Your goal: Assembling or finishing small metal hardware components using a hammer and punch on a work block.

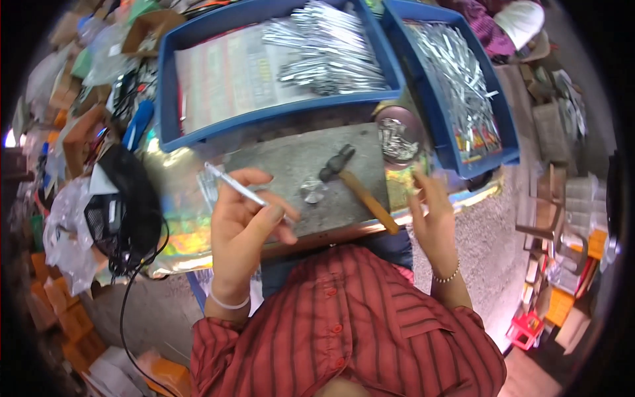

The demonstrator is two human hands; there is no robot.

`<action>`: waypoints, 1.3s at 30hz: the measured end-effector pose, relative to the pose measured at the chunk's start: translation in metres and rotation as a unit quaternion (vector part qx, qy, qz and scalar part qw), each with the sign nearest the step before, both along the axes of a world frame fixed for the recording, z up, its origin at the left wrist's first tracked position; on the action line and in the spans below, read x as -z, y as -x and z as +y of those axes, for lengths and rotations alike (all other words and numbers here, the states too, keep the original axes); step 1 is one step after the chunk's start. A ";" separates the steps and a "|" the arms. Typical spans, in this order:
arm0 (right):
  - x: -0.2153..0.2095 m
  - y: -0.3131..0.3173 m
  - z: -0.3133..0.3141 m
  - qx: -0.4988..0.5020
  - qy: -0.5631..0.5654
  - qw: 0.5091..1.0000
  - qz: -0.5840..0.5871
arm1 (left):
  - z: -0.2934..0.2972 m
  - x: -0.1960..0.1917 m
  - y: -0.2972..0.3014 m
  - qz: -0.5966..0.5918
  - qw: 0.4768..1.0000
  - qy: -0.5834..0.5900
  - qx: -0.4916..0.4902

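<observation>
My left hand [241,228] is closed on a slim silvery metal strip [237,185], pinched between thumb and fingers and slanting across them. Beside that hand, a few similar strips lie on the shiny table cover. My right hand [433,218] hovers just below a round bowl [418,122] of small metal parts [399,140]; its fingers look apart, slightly blurred, with nothing visible in them. Between the hands, a hammer [362,192] with a wooden handle rests on a grey metal plate [278,155]. Left of its head sits a small shiny piece [313,190] on the plate.
A large blue tray [278,106] holding many metal strips [331,49] stands behind the plate. To its right is another blue tray [453,149] full of strips. A black bag [126,198] with a cable lies at left. Boxes crowd both sides; a co-worker's sleeve [486,26] shows far right.
</observation>
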State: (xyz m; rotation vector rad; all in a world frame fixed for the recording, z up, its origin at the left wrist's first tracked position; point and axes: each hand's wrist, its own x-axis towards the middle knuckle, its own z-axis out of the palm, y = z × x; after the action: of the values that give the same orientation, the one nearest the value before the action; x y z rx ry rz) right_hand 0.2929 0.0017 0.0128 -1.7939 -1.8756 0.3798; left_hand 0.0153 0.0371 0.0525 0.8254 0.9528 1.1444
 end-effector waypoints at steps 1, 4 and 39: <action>0.006 -0.017 0.001 0.063 0.000 0.998 -0.005 | 0.002 0.002 0.004 -0.017 0.998 0.011 0.058; 0.025 -0.050 0.008 0.113 -0.051 0.989 -0.083 | 0.004 0.007 -0.002 -0.054 0.993 0.055 0.090; -0.059 0.079 0.028 -0.217 0.051 0.918 0.327 | -0.025 0.013 -0.018 0.061 0.986 -0.074 0.138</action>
State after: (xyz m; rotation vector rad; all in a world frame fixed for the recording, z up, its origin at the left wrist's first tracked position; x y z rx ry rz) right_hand 0.2136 0.0294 0.0713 -1.0749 -1.7401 1.1035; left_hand 0.0338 0.0125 0.0400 1.1211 0.8291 0.9402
